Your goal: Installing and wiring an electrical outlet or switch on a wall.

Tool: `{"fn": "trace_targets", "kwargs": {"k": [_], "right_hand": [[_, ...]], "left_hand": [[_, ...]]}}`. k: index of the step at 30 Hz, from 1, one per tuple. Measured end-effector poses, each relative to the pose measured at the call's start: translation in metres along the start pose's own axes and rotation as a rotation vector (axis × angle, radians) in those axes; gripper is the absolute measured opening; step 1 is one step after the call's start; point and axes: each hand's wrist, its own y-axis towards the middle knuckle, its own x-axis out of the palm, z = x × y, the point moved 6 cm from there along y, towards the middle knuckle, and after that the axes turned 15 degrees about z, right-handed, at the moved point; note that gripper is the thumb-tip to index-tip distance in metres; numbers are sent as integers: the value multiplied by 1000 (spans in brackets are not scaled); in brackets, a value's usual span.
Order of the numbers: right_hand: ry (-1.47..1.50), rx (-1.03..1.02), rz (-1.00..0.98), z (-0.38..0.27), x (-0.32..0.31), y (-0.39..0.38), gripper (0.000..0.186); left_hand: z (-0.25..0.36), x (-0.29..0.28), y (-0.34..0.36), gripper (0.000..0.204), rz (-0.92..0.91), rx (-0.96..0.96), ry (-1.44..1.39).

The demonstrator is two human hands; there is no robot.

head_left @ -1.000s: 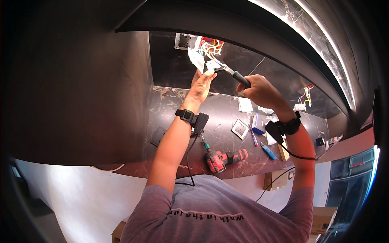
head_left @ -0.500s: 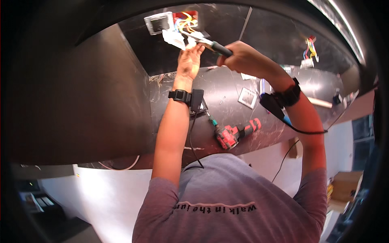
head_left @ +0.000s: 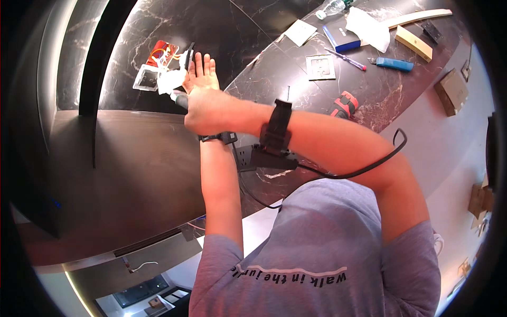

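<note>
My left hand [head_left: 203, 73] is held up at the dark marbled wall with its fingers stretched out. Its thumb side lies against a white socket module [head_left: 171, 81], whose exact contact I cannot make out. Loose coloured wires [head_left: 170, 55] run between the module and a red wall box [head_left: 160, 51]. A pale square frame [head_left: 145, 77] hangs beside them. Crossing over my left wrist, my right hand [head_left: 207, 112] is closed around a dark-handled tool [head_left: 180, 99]. Its tip meets the white module, and its kind is not clear. A black strip [head_left: 190, 54] stands by the left fingers.
On the marbled counter lie a red and black power drill [head_left: 346, 104], partly hidden, a square plate [head_left: 320, 67], a screwdriver [head_left: 346, 59], a blue utility knife [head_left: 392, 64], a blue box [head_left: 340, 38] and a wooden block [head_left: 413, 44]. Black cable [head_left: 364, 170] trails from my right wrist.
The view has turned, and more of the right-hand counter shows. My right hand has swung left across my left wrist, still gripping the tool. My left fingers have straightened.
</note>
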Motion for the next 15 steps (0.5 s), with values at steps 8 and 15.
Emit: {"fn": "trace_targets", "kwargs": {"k": [8,15], "right_hand": [[425,261,16,-2,-6,-16,37],[761,430,-31,5,-8,-16,43]], "left_hand": [[0,-8,3,62,48,1,60],[4,-14,3,63,13,39,79]]}}
